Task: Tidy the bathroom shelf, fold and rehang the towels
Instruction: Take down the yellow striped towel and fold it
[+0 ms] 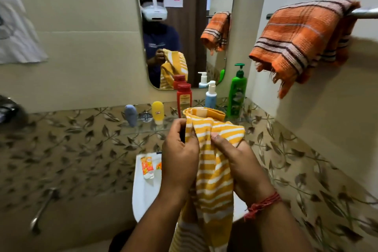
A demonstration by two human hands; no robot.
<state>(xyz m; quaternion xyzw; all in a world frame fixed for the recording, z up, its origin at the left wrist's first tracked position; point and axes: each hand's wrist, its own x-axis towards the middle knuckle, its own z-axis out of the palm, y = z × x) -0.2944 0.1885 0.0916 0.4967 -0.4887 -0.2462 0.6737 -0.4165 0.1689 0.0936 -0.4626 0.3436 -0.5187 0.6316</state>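
Yellow striped towel (212, 172) hangs lengthwise, vertical; left hand (180, 161) and right hand (237, 161) grip clamped on top.

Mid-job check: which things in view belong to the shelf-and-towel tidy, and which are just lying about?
Job:
yellow striped towel, held by left hand and right hand
orange towel on rail
red bottle, green bottle on glass shelf

Lying about:
mirror
tube on basin

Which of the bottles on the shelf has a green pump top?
The tall green bottle at the shelf's right end. The red bottle has a flat red cap, and the pale blue bottle has a white pump.
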